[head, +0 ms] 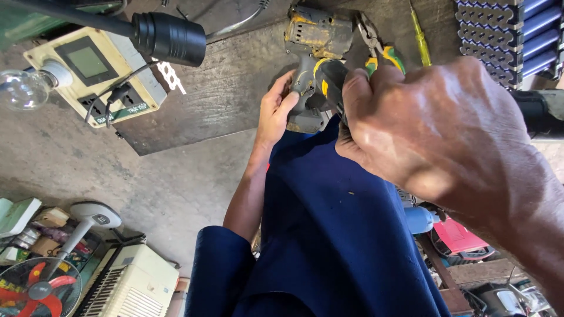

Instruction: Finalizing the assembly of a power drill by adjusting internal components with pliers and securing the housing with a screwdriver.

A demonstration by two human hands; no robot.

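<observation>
The left hand point(275, 111) had its grip closed around the handle of a worn cordless drill body point(310, 56), fingers wrapped on the grey, scuffed plastic, thumb pressed on its near side. The right hand point(435, 123) was closed on a black-and-yellow handled tool point(330, 79), fist tight, its working end hidden behind the knuckles and the drill, so what kind of tool it was could not be made out. The drill body stood on the edge of the desk point(223, 82), a rough, stained grey slab, its yellow casing chipped and dirty, its top cut off by the frame.

Just right of the drill lay pliers point(379, 50) with green-and-yellow handles, then a thin yellow screwdriver point(419, 38). Farther right sat a battery pack point(508, 35) of blue cylindrical cells under nickel strips, partly out of frame. Well left of the drill stood a cream socket box point(97, 73) with a small screen, a clear bulb point(23, 88) beside it, and a black lamp head point(167, 38) above. Below the drill, dark blue cloth point(335, 235) covered the person's lap.
</observation>
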